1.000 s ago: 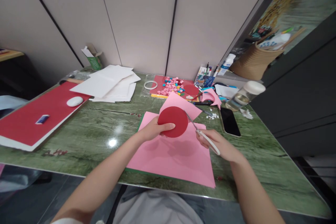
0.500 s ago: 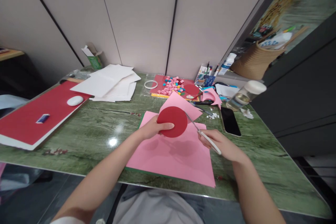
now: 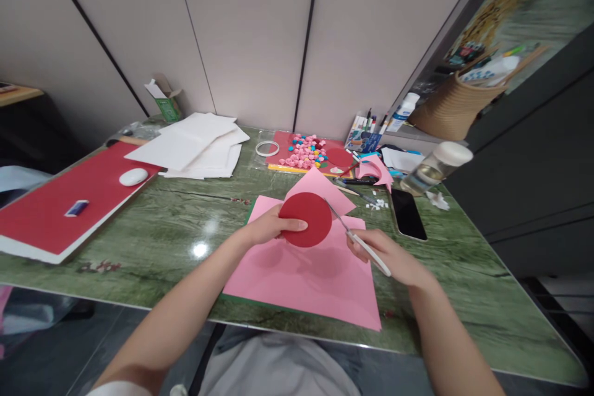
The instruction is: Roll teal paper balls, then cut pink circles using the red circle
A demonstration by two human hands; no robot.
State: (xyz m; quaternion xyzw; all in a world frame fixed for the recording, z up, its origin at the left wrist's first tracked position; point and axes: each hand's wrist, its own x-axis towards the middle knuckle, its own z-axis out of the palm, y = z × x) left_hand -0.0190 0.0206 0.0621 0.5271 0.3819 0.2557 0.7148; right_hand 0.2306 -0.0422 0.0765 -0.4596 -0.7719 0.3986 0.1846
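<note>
My left hand (image 3: 273, 226) pinches a red paper circle (image 3: 312, 218), its thumb lying on the front. Behind the circle, a piece of pink paper (image 3: 316, 180) sticks up and seems held together with it. In my right hand (image 3: 380, 253) is a pair of scissors (image 3: 369, 252) with white handles. Their blades point up and left and meet the paper at the circle's right edge. Below both hands lie pink sheets (image 3: 297, 291) on the table, with a green edge showing under them.
A phone (image 3: 408, 215) and a clear bottle (image 3: 435, 167) stand to the right. Pink and coloured beads (image 3: 309, 151) lie at the back beside a white ring (image 3: 267, 148). White sheets (image 3: 185, 142) and a red board (image 3: 41, 210) are to the left; white scraps (image 3: 378, 203) lie near the phone.
The red circle and pink paper have dropped slightly in view. My right hand and the scissors have shifted a little to the left; both holds are the same.
</note>
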